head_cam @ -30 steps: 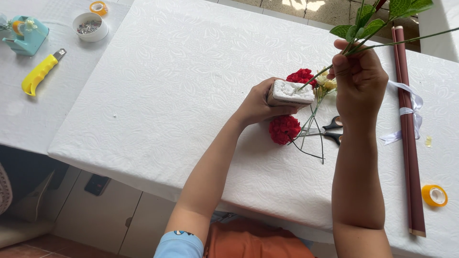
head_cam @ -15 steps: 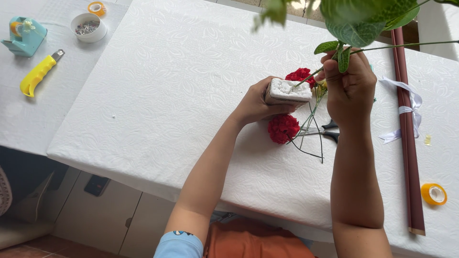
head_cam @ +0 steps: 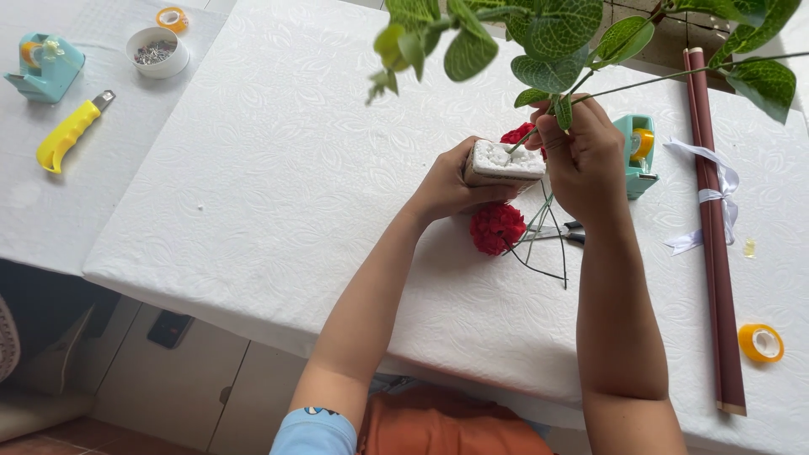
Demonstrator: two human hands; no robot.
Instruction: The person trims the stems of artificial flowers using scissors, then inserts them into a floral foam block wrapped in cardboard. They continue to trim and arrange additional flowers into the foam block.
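L hand [head_cam: 445,181] grips white foam block [head_cam: 504,163] above white table [head_cam: 278,194], mid-right. R hand [head_cam: 583,156] pinched shut on leafy stem [head_cam: 539,128]; stem's long axis runs from block up-right twd far edge, leaves [head_cam: 556,34] at top. Teal tape dispenser [head_cam: 638,152] just R of R hand. Dark red roll [head_cam: 715,236] lies lengthwise nr table's R edge, white ribbon [head_cam: 712,198] tied round it.

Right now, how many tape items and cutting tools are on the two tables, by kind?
Teal tape dispensers: 2
Loose orange tape rolls: 2
Yellow utility knife: 1
Scissors, partly hidden under the right hand: 1
Total: 6
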